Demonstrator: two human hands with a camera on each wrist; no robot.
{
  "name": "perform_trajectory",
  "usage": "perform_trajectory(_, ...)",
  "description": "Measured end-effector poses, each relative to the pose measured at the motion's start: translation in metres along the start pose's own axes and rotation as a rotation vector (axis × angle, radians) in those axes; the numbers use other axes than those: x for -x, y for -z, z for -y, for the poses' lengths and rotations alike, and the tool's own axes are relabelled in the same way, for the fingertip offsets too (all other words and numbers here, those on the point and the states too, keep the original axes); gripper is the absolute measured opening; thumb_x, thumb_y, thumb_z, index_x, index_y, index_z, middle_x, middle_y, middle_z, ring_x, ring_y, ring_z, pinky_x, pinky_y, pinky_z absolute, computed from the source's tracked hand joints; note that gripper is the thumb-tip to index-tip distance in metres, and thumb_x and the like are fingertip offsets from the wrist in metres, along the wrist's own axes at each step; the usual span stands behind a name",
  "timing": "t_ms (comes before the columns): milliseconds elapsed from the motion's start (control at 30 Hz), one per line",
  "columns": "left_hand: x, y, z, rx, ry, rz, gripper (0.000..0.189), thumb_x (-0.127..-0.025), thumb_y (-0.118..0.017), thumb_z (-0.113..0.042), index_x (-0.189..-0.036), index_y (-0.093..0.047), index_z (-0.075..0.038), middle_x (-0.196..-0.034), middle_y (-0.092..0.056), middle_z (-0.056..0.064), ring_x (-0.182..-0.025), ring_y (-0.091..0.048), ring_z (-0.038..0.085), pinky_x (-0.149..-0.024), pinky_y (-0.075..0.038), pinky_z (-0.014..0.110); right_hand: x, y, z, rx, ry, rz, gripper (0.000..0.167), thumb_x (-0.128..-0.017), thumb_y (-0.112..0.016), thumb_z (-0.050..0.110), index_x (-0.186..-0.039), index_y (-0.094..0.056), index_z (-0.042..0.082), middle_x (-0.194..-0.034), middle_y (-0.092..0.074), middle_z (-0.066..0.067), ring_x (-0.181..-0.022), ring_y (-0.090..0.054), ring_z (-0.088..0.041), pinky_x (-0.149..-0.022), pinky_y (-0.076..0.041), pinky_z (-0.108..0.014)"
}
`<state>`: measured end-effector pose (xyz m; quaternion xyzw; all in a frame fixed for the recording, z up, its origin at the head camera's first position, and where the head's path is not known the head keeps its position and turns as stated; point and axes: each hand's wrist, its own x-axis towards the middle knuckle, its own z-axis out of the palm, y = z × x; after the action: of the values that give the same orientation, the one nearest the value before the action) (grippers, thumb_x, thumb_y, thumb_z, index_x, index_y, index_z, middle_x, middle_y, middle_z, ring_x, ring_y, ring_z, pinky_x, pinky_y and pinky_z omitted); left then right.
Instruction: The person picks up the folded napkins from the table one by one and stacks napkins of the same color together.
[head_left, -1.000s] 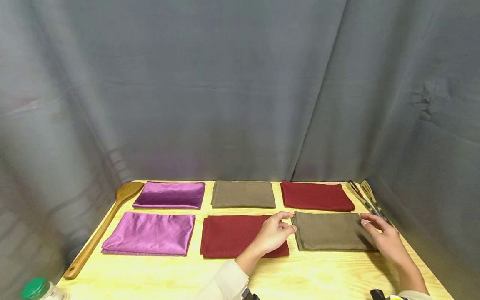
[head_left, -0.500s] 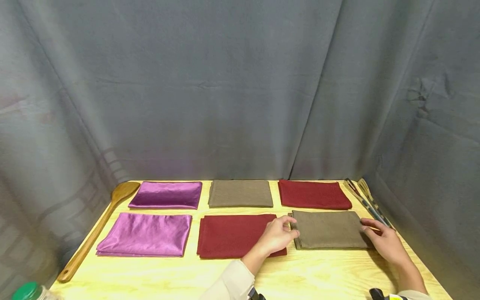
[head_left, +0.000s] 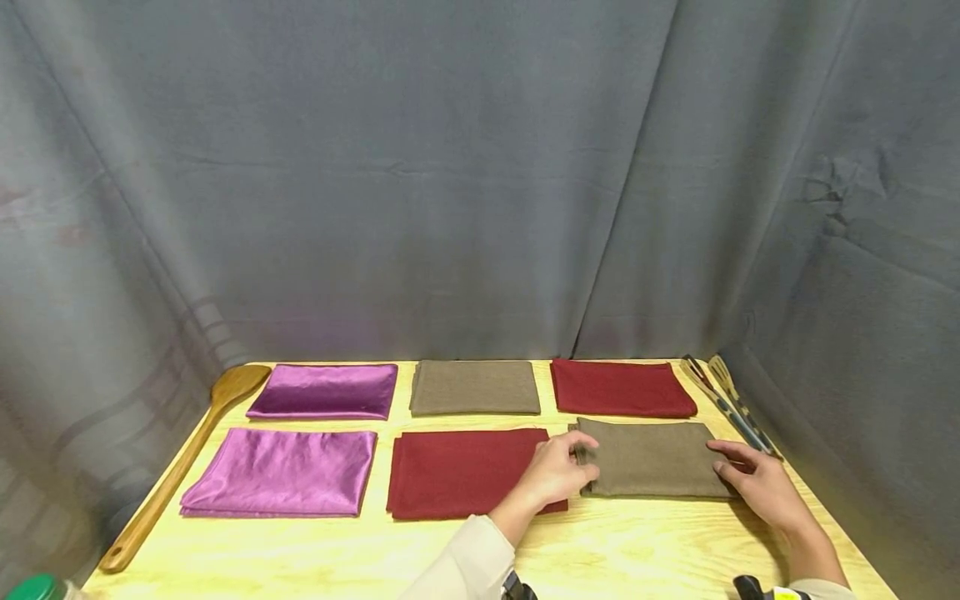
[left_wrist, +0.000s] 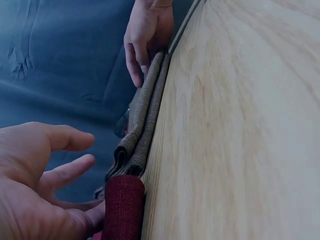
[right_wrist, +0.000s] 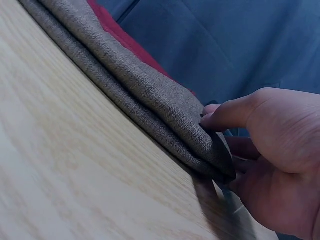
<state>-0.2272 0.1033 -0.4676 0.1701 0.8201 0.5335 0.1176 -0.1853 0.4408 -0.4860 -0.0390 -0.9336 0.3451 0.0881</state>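
A folded brown cloth (head_left: pixel 645 458) lies at the front right of the table. At its left end my left hand (head_left: pixel 555 467) has thumb and index finger spread, their tips over the edge. Lower fingers of that hand reach behind the red fold in the left wrist view, partly hidden. Against the brown cloth's right end rests my right hand (head_left: pixel 761 487); thumb and fingertips touch its folded layers (right_wrist: pixel 145 95), with some fingertips out of sight. Under my left wrist lies a folded red cloth (head_left: pixel 465 475).
Behind are another brown cloth (head_left: pixel 476 387), a red cloth (head_left: pixel 622 387) and a dark purple cloth (head_left: pixel 326 392). A lighter purple cloth (head_left: pixel 285 471) lies front left. A wooden spoon (head_left: pixel 161 479) lines the left edge, slotted utensils (head_left: pixel 731 404) the right. A green-lidded jar (head_left: pixel 37 587) stands lower left.
The whole view has shifted slightly. My left fingertips have come further over the brown cloth's left end, where a lower layer now sticks out. My right hand stays at the right end.
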Motion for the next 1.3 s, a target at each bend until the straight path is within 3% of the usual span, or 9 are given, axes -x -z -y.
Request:
perform_trajectory(133,-0.002,-0.005,-0.002,-0.021,0.001,-0.003,0.03,-0.083,-0.075,-0.012,-0.111,-0.076,-0.022,-0.103,-0.07,0.0,-0.103,-0.056,0.017,-0.078,-0.044,0.029,0.001,-0.001,0.0,-0.016,0.001,-0.014,0.036,-0.1,-0.068,0.015,-0.13,-0.066,-0.005,-0.112,-0.073,0.006,-0.087,-0.054,0.019,-0.07,-0.052,-0.016)
perform_trajectory(200,-0.002,-0.007,-0.003,-0.019,0.012,0.009,0.028,-0.083,-0.076,-0.012,-0.109,-0.077,-0.023,-0.123,-0.07,0.002,-0.117,-0.055,0.022,-0.083,-0.046,0.032,0.002,-0.002,0.0,-0.037,-0.004,-0.006,0.035,-0.1,-0.068,0.014,-0.129,-0.066,-0.005,-0.107,-0.069,0.017,-0.087,-0.054,0.018,-0.07,-0.052,-0.016)
perform_trajectory(267,-0.002,-0.009,-0.004,-0.011,0.014,0.025,0.028,-0.083,-0.076,-0.011,-0.107,-0.077,-0.024,-0.134,-0.067,0.003,-0.121,-0.054,0.022,-0.084,-0.046,0.033,0.002,-0.003,0.0,-0.074,-0.016,0.007,0.037,-0.1,-0.068,0.015,-0.13,-0.065,-0.006,-0.106,-0.065,0.024,-0.089,-0.054,0.019,-0.071,-0.052,-0.016)
perform_trajectory(467,-0.004,-0.012,-0.006,-0.004,-0.025,0.049,0.027,-0.085,-0.071,-0.004,-0.104,-0.075,-0.023,-0.126,-0.068,0.001,-0.093,-0.051,0.012,-0.075,-0.043,0.024,0.003,-0.005,0.002,-0.186,-0.046,0.034,0.042,-0.101,-0.067,0.018,-0.135,-0.061,-0.006,-0.105,-0.052,0.042,-0.097,-0.047,0.026,-0.076,-0.051,-0.011)
perform_trajectory(733,-0.003,-0.018,-0.005,0.056,-0.041,0.049,0.035,-0.084,-0.062,0.007,-0.105,-0.075,-0.019,-0.123,-0.067,0.005,-0.057,-0.035,0.007,-0.046,-0.031,0.021,0.002,-0.008,0.002,-0.195,-0.062,0.026,0.041,-0.1,-0.067,0.016,-0.133,-0.062,-0.007,-0.1,-0.067,0.026,-0.091,-0.056,0.016,-0.074,-0.05,-0.013)
perform_trajectory(833,-0.004,-0.018,-0.005,0.038,-0.074,0.031,0.037,-0.083,-0.061,0.008,-0.103,-0.076,-0.02,-0.119,-0.07,0.004,-0.057,-0.037,0.006,-0.047,-0.032,0.02,0.002,-0.008,0.001,-0.223,-0.075,0.029,0.041,-0.101,-0.067,0.016,-0.134,-0.061,-0.007,-0.1,-0.066,0.028,-0.092,-0.057,0.015,-0.075,-0.05,-0.012)
perform_trajectory(967,-0.007,-0.017,-0.006,0.026,-0.143,0.006,0.037,-0.082,-0.061,0.009,-0.101,-0.076,-0.018,-0.113,-0.072,0.002,-0.077,-0.049,0.007,-0.06,-0.039,0.019,0.003,-0.008,0.0,-0.263,-0.06,0.021,0.041,-0.101,-0.066,0.014,-0.134,-0.06,-0.009,-0.103,-0.062,0.033,-0.095,-0.057,0.016,-0.077,-0.051,-0.012)
perform_trajectory(1167,-0.011,-0.012,-0.009,0.095,-0.177,-0.02,0.032,-0.084,-0.061,0.011,-0.104,-0.076,-0.01,-0.075,-0.054,-0.004,-0.056,-0.033,0.002,-0.052,-0.031,0.018,0.003,-0.005,0.001,-0.341,-0.04,0.005,0.039,-0.1,-0.067,0.012,-0.132,-0.062,-0.008,-0.105,-0.064,0.033,-0.1,-0.054,0.019,-0.079,-0.051,-0.009)
perform_trajectory(1300,-0.014,-0.003,-0.011,0.133,-0.167,-0.052,0.029,-0.084,-0.066,0.008,-0.103,-0.077,-0.01,-0.075,-0.057,-0.004,-0.063,-0.04,0.001,-0.058,-0.035,0.018,0.004,-0.001,0.008,-0.337,-0.016,-0.018,0.039,-0.101,-0.067,0.015,-0.133,-0.062,-0.005,-0.107,-0.062,0.036,-0.103,-0.051,0.022,-0.08,-0.048,-0.007)
